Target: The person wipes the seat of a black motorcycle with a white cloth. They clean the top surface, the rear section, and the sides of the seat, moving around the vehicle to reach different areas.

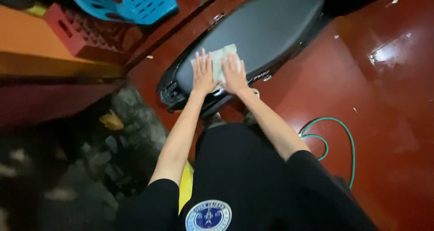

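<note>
A dark grey scooter seat [266,28] slants across the upper middle of the view. A pale cloth [220,58] lies flat on its near end. My left hand [203,73] rests palm down on the left part of the cloth, fingers spread. My right hand [234,72] presses flat on the cloth's right part, right beside the left hand. Both arms stretch forward from my black shirt.
A green hose [342,134] loops on the wet red floor [384,100] at the right. A blue plastic basket [135,3] and a red crate [77,32] sit at the top left. Dark rubble and stones [113,154] fill the lower left.
</note>
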